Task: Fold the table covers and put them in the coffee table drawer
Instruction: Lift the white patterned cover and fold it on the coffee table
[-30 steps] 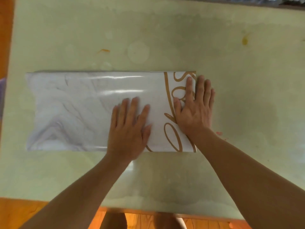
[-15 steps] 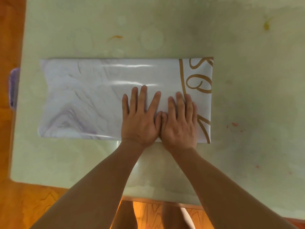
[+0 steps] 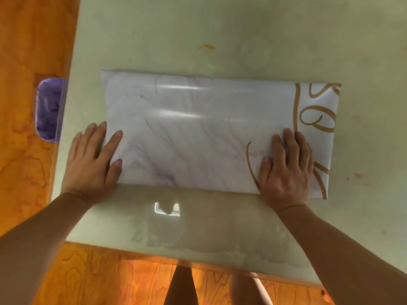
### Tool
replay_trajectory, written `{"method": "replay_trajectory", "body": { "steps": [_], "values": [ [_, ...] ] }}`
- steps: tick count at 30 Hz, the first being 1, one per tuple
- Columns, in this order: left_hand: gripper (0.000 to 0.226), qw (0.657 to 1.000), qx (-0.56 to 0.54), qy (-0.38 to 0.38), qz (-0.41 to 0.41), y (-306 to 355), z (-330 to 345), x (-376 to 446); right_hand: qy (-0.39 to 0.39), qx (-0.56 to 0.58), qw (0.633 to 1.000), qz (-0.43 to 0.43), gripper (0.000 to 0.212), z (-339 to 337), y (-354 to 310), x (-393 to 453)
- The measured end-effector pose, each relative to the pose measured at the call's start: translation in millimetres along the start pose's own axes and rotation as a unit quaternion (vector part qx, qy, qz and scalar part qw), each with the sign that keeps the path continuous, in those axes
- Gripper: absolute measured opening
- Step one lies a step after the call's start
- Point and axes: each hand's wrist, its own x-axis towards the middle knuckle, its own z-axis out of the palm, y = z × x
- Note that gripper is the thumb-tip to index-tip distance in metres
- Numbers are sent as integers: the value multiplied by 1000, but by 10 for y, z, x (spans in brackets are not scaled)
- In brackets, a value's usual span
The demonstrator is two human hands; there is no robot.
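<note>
Since half a second ago the hands have slid apart from the middle of the cover (image 3: 198, 133): the left hand (image 3: 92, 159) now lies flat at its left end, fingers partly on the table (image 3: 220, 36), and the right hand (image 3: 286, 168) presses flat near the right end, neither gripping anything. The cover lies folded into a long strip on the table. It looks glossy, thin and light, probably slippery and springy at the creases, so I would pinch both layers at one short end.

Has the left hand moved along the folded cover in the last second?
Yes. The left hand has slid from the middle of the folded cover to its left end, away from the gold lettering.
</note>
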Motion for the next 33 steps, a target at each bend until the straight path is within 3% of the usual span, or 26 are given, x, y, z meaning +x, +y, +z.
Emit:
{"method": "replay_trajectory", "body": {
  "steps": [9,12,14,15,16,17,19,20,21,25,27,30,33],
  "values": [
    [65,994,59,-90,-22,11,-61,-26,-22,-32,999,11,53,6,-29,43],
    [61,990,77,-72,-98,286,-194,-106,-40,-37,998,14,53,-9,-28,42],
    [51,978,-18,-3,-208,699,-349,-172,-46,-36,998,21,53,-22,-34,36],
    [40,951,-123,27,-282,979,-403,-187,-48,-33,998,20,53,-28,-41,34],
    [25,894,-254,26,-369,1290,-446,-179,-51,-30,998,19,53,-36,-46,37],
    [11,796,-401,-2,-453,1599,-468,-139,-54,-28,998,18,53,-41,-45,43],
    [16,510,-646,-84,-562,2118,-428,-29,-57,-26,998,23,54,-59,-42,47],
    [18,394,-703,-106,-582,2307,-409,23,-62,-24,997,27,54,-69,-51,42],
    [20,336,-726,-99,-592,2448,-364,60,-70,-19,997,31,54,-78,-74,36],
    [21,300,-720,23,-626,2787,-285,87,-99,27,994,33,48,-225,-16,145],
    [15,288,-722,39,-628,2867,-285,75,-94,41,987,125,48,-399,186,315],
    [12,268,-747,45,-607,2953,-339,77,-151,118,915,355,65,-646,429,526],
    [15,261,-778,66,-568,3030,-446,157,-217,195,867,404,78,-702,507,620]
  ]
}}
